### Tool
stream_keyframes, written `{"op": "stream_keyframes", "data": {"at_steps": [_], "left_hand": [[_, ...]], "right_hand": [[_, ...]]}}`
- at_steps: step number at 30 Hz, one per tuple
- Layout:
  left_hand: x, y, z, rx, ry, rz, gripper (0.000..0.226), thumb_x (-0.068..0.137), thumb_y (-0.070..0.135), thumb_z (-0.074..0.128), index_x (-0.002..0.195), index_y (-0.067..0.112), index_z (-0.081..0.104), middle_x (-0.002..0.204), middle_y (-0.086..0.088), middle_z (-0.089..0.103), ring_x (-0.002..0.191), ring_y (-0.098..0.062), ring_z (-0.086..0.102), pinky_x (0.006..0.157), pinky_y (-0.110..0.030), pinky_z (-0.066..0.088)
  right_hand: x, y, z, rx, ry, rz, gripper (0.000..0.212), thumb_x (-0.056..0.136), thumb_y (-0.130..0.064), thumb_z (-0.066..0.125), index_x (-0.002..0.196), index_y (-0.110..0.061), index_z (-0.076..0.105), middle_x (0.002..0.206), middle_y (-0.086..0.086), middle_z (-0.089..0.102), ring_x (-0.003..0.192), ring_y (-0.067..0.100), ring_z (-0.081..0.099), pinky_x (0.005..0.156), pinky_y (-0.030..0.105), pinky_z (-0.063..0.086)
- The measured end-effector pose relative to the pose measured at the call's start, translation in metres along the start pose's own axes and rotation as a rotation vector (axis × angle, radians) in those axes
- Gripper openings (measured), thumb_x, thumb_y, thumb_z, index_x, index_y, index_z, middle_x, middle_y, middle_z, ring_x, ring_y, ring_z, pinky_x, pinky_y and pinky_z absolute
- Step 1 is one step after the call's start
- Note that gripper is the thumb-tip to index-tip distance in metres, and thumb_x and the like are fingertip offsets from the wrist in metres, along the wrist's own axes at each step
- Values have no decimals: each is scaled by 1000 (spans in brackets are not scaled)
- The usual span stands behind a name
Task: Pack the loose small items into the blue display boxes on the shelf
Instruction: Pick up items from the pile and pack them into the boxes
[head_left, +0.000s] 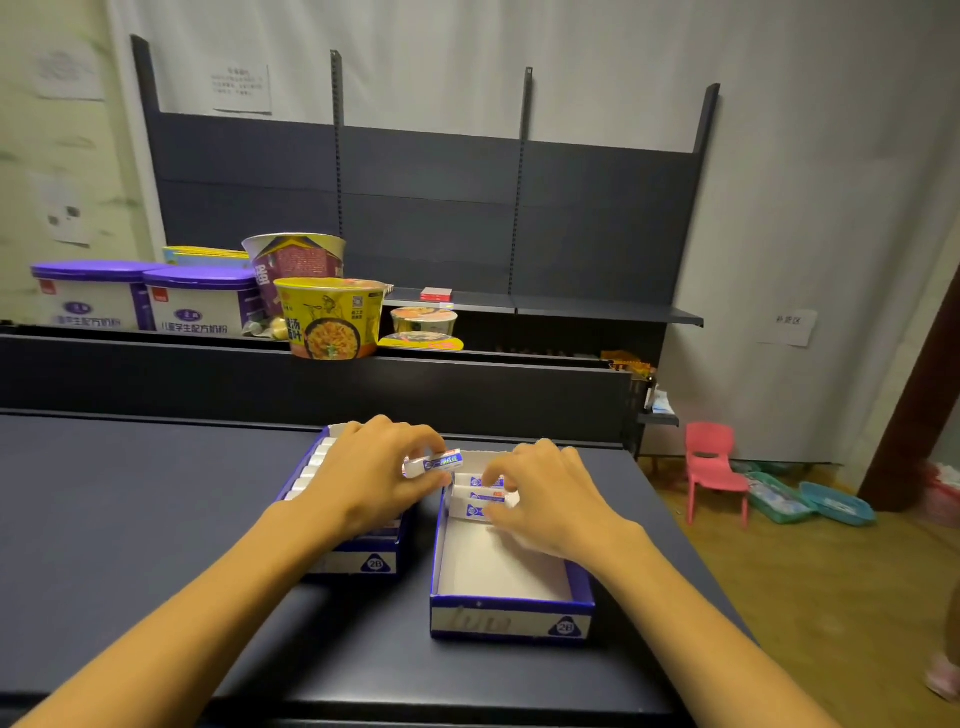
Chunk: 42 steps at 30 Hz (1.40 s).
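**Eraser over the gap**

My left hand (371, 475) pinches a small white eraser (434, 463), just above the gap between the two blue boxes. My right hand (540, 496) curls onto the packed erasers (480, 496) at the far end of the right box (511, 618); the left box (358, 561) looks full.

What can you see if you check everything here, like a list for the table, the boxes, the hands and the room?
Surface: dark blue shelf top, two boxes on it.
Job's things: left blue box looks nearly full of white items; right blue box holds a few items at its far end, the rest bare.
Clutter: noodle bowls and purple-lidded tubs on the shelf behind.
Grippers: left hand pinches one small item; right hand reaches into the right box, fingers on the packed items.
Cables: nothing seen.
Surroundings: pink chair and teal trays on the wooden floor.
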<state>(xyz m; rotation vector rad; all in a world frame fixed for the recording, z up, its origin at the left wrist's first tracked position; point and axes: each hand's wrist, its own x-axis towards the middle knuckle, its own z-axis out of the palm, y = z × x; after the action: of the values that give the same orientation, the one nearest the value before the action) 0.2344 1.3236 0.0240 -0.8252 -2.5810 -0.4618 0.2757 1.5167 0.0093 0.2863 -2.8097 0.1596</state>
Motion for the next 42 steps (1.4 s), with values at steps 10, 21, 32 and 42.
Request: {"op": "stream_keyframes", "data": {"at_steps": [10,21,32,42], "left_hand": [[-1,24,-5,28,-15,82,29,86,52,58,111,37,57,109,15,62,97,-2,40,90,-25,28],[4,49,10,166,-244,57,35,85,53,60,116,36,56,114,7,62,109,-12,44,100,-33,28],[9,52,14,256,-336,31,33,86,46,64,115,31,61,119,4,63,115,-16,48,102,-36,32],[8,52,21,293,-280,43,33,87,42,63,118,31,60,122,3,61,116,-16,47,99,-34,33]], "right_hand": [[-13,24,-11,-12,122,174,33,93,-43,54,123,-29,58,120,-5,59,110,14,49,93,29,40],[-21,30,-7,58,93,273,23,91,-35,58,110,-24,62,105,-3,65,97,14,57,88,33,51],[-20,31,-3,72,84,271,24,92,-37,56,112,-25,62,106,-4,66,99,13,58,90,34,50],[-19,32,-3,56,81,232,29,92,-38,56,118,-26,60,113,-4,64,105,15,55,94,34,47]]}}
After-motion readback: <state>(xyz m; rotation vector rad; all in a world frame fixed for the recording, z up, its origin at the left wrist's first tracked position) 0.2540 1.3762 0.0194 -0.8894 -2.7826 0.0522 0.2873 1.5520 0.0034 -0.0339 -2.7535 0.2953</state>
